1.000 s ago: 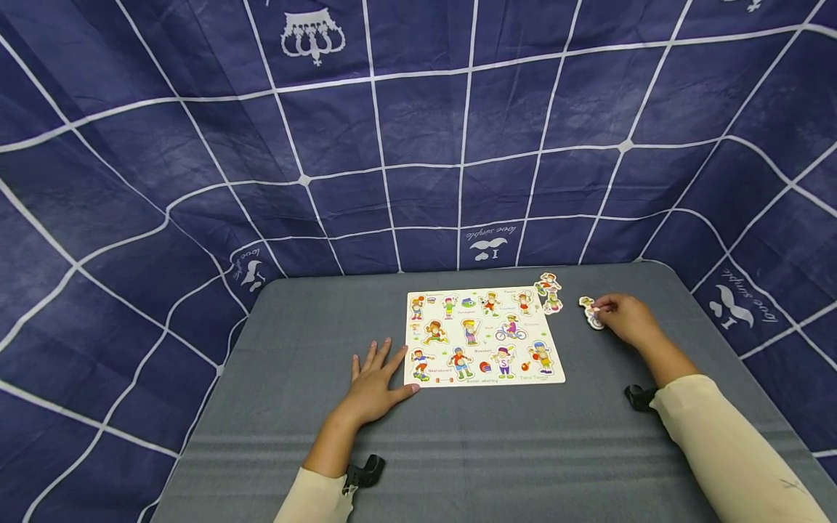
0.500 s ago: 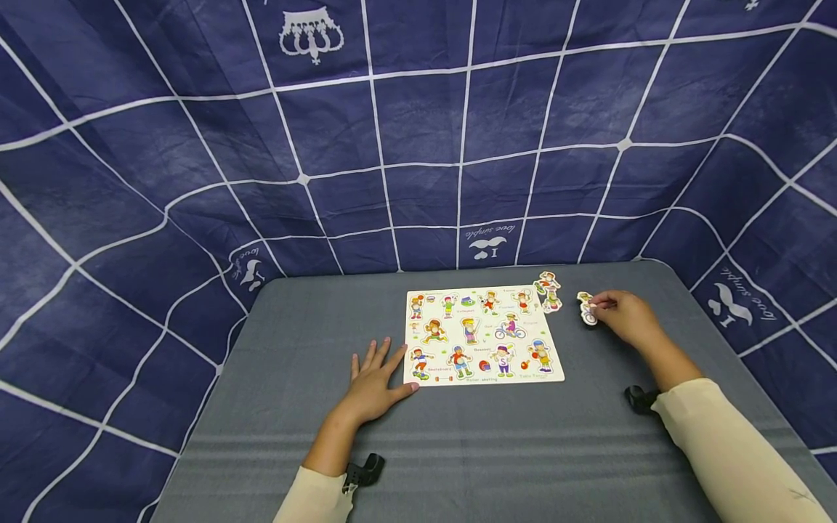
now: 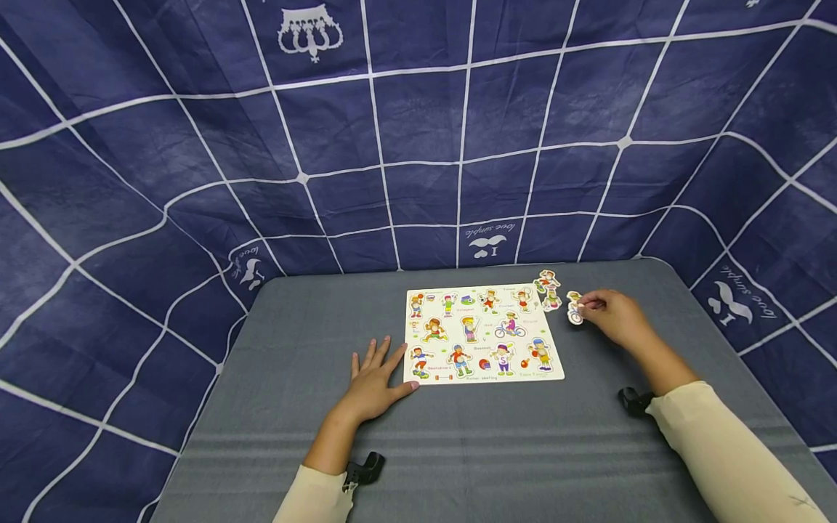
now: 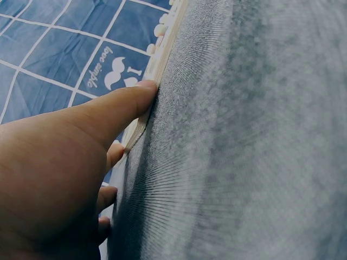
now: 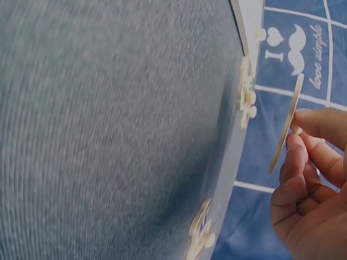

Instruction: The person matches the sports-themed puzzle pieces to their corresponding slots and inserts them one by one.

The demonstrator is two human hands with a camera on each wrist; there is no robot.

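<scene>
**A:** We're looking at a grey tabletop closed in by navy cloth with a white grid. The puzzle board lies flat near the middle, most of its figure slots filled.

**B:** And the right hand has moved. A second ago we had it out to the right of the board with the cyclist piece; now hand and piece have come in leftward, close to the board's far right corner.

**A:** The grip is a pinch: in the right wrist view the thumb and fingertips hold the thin piece on edge, lifted off the cloth and not touching it.

**B:** We'd read that as the piece being carried toward the board. The bicycle slot in the middle row looks printed rather than filled, though from the head view we can't be sure.

**A:** The left hand hasn't shifted. It lies flat, fingers straight and spread, holding nothing, with the thumb against the board's near left edge, steadying it, we'd judge.

**B:** Two more loose pieces sit just off the far right corner, beside where the carried piece now hangs.
</scene>
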